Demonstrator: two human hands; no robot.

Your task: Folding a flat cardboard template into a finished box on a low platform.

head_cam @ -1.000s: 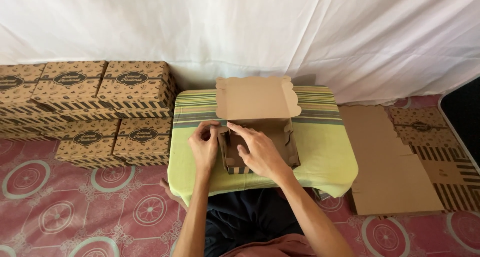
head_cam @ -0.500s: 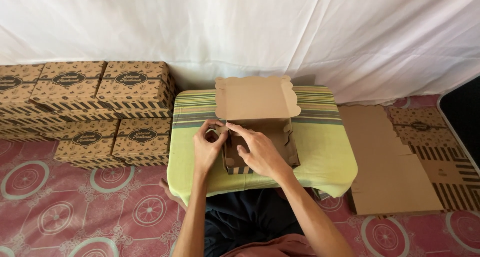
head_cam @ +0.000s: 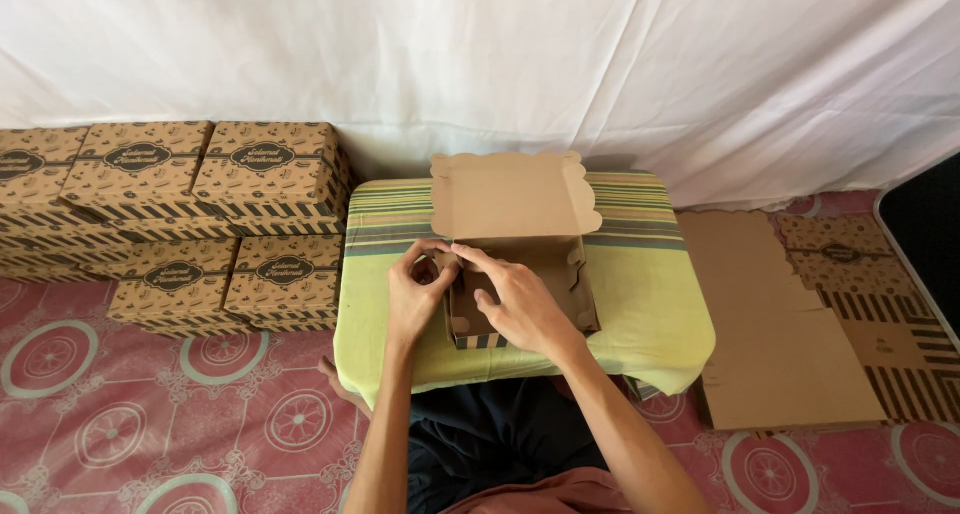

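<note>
Pinching grip from both: left hand [head_cam: 415,299] and right hand [head_cam: 520,304] nip the cardboard box [head_cam: 520,239] flap at frame centre, on the green-draped tabletop [head_cam: 650,294]. Light, creasable card; hold near folds.

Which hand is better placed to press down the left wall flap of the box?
Probably the left hand: its fingertips already pinch the box at that left wall's top corner. The right hand reaches across and lies over the box's inside.
</note>
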